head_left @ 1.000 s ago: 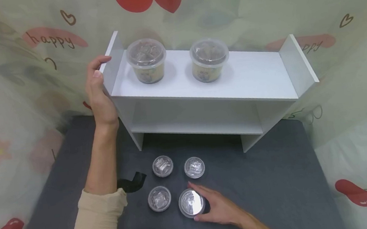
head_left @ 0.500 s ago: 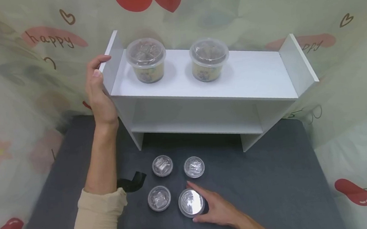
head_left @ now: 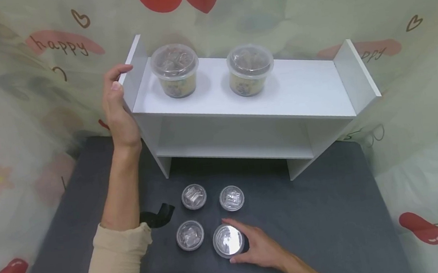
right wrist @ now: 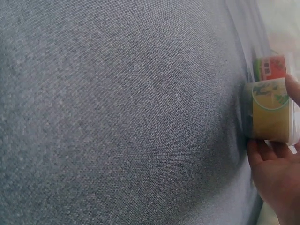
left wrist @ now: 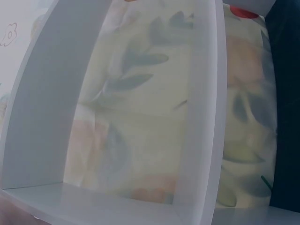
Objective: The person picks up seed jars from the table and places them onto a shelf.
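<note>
My left hand (head_left: 119,111) grips the left side panel of a white two-tier shelf (head_left: 227,140), thumb in front and fingers over its edge. A few fingertips blur into the corner of the left wrist view, which mostly shows the shelf's panels (left wrist: 213,117). On the dark cloth, my right hand (head_left: 258,245) holds a round clear-lidded plastic tub (head_left: 228,241) between thumb and fingers. The right wrist view shows this tub (right wrist: 272,110) with a yellow label, standing on the cloth. Behind it is a red-labelled tub (right wrist: 273,68).
Two larger lidded tubs, one left (head_left: 176,72) and one near the middle (head_left: 250,71), stand on the upper shelf. Three small tubs (head_left: 190,235) sit close to the held one. A black strip (head_left: 158,216) lies by my left forearm. Patterned curtain (head_left: 309,7) surrounds the table.
My right thumb and fingers have shifted very slightly around the tub. The left hand, shelf and tubs stay where they were.
</note>
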`<move>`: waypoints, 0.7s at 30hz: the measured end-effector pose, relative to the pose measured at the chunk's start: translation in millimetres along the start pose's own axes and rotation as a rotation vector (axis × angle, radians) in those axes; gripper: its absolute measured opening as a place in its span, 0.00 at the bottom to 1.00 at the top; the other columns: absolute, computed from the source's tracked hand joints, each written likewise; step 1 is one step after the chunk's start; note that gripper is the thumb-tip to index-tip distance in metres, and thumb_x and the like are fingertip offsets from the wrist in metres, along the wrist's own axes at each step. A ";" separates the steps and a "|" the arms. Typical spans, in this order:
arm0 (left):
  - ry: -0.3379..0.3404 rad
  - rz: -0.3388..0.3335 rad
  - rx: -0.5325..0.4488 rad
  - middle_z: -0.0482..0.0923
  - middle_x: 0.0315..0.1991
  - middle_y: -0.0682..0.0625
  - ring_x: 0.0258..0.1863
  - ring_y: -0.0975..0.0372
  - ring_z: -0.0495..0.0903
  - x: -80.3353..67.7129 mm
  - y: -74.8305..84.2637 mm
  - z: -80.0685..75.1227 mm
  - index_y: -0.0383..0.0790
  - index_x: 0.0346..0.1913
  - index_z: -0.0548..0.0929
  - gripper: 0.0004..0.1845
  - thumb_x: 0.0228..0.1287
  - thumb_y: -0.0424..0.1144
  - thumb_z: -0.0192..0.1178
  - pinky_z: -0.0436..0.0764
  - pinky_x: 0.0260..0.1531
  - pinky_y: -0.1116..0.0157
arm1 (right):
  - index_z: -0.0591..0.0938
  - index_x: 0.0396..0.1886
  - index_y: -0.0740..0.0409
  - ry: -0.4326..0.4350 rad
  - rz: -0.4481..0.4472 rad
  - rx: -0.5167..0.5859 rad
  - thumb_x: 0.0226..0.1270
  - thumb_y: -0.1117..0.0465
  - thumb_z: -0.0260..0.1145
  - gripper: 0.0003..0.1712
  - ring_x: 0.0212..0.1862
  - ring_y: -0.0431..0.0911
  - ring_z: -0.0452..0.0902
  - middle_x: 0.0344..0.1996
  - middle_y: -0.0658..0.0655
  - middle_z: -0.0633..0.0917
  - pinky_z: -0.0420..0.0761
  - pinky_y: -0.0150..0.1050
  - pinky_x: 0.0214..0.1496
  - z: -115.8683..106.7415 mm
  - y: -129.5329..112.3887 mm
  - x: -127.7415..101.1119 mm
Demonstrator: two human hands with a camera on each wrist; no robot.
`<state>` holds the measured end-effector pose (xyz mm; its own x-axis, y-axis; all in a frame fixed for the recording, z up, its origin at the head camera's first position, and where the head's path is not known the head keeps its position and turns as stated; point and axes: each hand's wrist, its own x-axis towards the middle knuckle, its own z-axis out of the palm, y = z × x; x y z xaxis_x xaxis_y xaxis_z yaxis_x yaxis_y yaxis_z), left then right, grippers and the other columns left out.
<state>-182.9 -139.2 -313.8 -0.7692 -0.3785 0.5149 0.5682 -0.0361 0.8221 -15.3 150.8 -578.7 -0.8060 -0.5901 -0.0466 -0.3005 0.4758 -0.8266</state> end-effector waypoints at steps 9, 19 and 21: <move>-0.003 -0.001 -0.007 0.74 0.56 0.48 0.61 0.58 0.66 3.6 -10.2 -4.2 0.40 0.52 0.81 0.23 0.67 0.40 0.37 0.60 0.63 0.70 | 0.66 0.75 0.42 0.011 0.023 0.027 0.43 0.51 0.84 0.57 0.68 0.46 0.69 0.68 0.42 0.72 0.67 0.47 0.69 -2.4 -6.5 1.7; -0.009 -0.001 -0.004 0.73 0.57 0.48 0.62 0.58 0.66 5.3 -12.2 -5.4 0.40 0.52 0.81 0.23 0.66 0.41 0.37 0.60 0.63 0.69 | 0.67 0.74 0.41 0.041 0.035 0.080 0.43 0.54 0.84 0.56 0.65 0.43 0.71 0.66 0.39 0.74 0.69 0.44 0.67 -7.3 -14.9 3.0; -0.011 -0.003 0.004 0.73 0.57 0.48 0.62 0.58 0.66 5.2 -11.6 -5.9 0.40 0.52 0.81 0.23 0.66 0.41 0.37 0.59 0.63 0.69 | 0.67 0.74 0.41 0.044 0.038 0.077 0.43 0.53 0.84 0.56 0.65 0.43 0.72 0.66 0.39 0.74 0.69 0.44 0.67 -7.9 -15.5 3.2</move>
<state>-191.8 -146.1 -322.2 -0.7739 -0.3678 0.5155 0.5651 -0.0336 0.8244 -17.2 146.7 -561.6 -0.8382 -0.5425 -0.0553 -0.2306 0.4446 -0.8656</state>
